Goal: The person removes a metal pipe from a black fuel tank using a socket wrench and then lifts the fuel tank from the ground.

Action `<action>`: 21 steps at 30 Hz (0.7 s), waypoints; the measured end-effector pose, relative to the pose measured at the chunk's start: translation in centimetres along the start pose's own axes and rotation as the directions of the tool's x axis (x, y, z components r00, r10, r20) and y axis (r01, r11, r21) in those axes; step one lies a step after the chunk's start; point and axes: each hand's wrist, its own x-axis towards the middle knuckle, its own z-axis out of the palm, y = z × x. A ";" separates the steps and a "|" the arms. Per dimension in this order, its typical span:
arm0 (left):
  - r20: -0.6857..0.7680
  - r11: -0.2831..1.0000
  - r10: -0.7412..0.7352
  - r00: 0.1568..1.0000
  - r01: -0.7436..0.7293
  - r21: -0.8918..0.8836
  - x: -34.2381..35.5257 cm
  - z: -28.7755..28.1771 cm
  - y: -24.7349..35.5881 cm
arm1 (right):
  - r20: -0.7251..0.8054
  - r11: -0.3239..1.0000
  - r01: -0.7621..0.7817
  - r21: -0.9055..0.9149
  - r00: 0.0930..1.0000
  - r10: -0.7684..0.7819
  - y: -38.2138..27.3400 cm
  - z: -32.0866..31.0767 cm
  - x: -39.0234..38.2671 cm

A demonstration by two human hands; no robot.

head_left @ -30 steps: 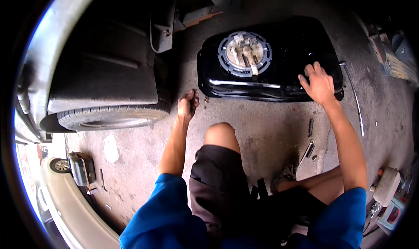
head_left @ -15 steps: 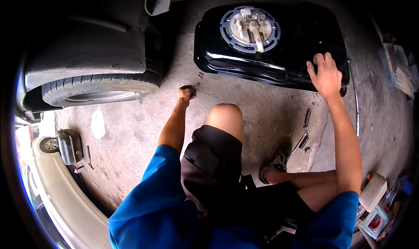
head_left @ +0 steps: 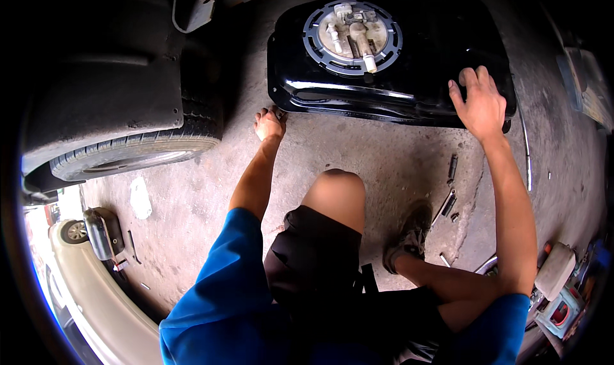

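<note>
A black fuel tank (head_left: 422,64) lies on the concrete floor ahead of me. Set in its top is a round pale fuel pump cover (head_left: 358,35) inside a grey slotted lock ring (head_left: 314,53). My right hand (head_left: 481,106) rests on the tank's near right part, fingers spread and slightly bent, gripping nothing. Down by the tank's near left corner, my left hand (head_left: 270,124) reaches to the floor with its fingers curled together. Something small and dark shows at its fingertips, too small to name.
A vehicle's wheel (head_left: 141,149) under a dark fender stands at left. Sockets (head_left: 453,168) and a ratchet (head_left: 444,206) lie near my shoe (head_left: 409,242). A long metal bar (head_left: 526,144) lies right of the tank. Tools and a toolbox (head_left: 555,310) sit at lower right; a car (head_left: 96,288) stands lower left.
My left hand has moved forward to the tank's near left corner, where small brownish pieces lay on the floor. My right hand stays on the tank. The view has shifted slightly.
</note>
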 end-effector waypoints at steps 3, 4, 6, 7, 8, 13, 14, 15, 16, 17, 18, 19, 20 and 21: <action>0.046 0.998 0.067 0.997 -0.067 -0.010 2.1 1.2 -0.2 | -0.020 0.999 -0.010 0.034 1.000 0.011 -0.1 0.1 -0.1; 0.029 0.998 0.061 0.998 -0.060 -0.029 2.4 1.6 -0.2 | -0.023 1.000 -0.008 0.028 1.000 0.009 -0.1 0.3 -0.2; -0.006 0.994 0.101 0.995 -0.102 -0.051 2.5 2.4 -0.5 | -0.018 1.000 -0.009 0.013 1.000 0.009 0.0 0.4 0.0; -0.032 0.992 0.121 0.992 -0.122 -0.022 2.6 2.6 -0.7 | -0.011 1.000 -0.010 0.013 1.000 0.010 0.1 0.5 0.0; -0.061 0.989 0.140 0.988 -0.142 -0.032 2.6 2.7 -1.1 | -0.011 1.000 -0.008 0.012 1.000 0.008 0.1 0.4 0.0; -0.097 0.893 0.001 0.995 -0.045 -0.448 0.2 1.5 -0.5 | 0.001 1.000 0.012 0.008 1.000 -0.012 0.9 0.3 -0.3; 0.039 0.758 -0.073 0.997 0.081 -0.648 -2.0 1.2 1.7 | 0.036 1.000 0.014 -0.023 0.999 -0.013 1.8 0.5 -0.9; -0.022 0.768 -0.079 0.997 0.046 -0.639 -0.7 1.2 -1.4 | 0.040 1.000 0.003 0.014 0.999 -0.004 0.9 0.3 -0.5; 0.023 0.626 -0.120 0.993 0.093 -0.774 0.6 0.9 -4.5 | 0.037 0.999 -0.002 0.053 0.999 0.000 0.2 0.1 -0.1; 0.082 0.444 -0.142 0.986 0.138 -0.886 1.1 0.4 -6.5 | 0.042 0.997 -0.004 0.074 0.999 0.001 -0.2 -0.2 0.0; 0.157 0.272 -0.171 0.973 0.200 -0.941 0.5 0.2 -6.4 | 0.052 0.998 0.006 0.066 0.999 -0.010 0.1 -0.2 0.0; 0.231 0.094 -0.187 0.955 0.251 -0.963 -0.3 -0.1 -6.6 | 0.062 0.998 0.016 0.061 0.998 -0.019 0.2 0.0 -0.1; 0.301 -0.085 -0.190 0.935 0.290 -0.953 -1.0 -0.7 -6.8 | 0.071 0.998 0.024 0.061 0.997 -0.029 0.1 0.1 -0.2; 0.328 -0.277 -0.109 0.938 0.288 -0.917 -1.5 -1.4 -6.2 | 0.072 0.998 0.031 0.054 0.997 -0.035 0.3 -0.3 -0.2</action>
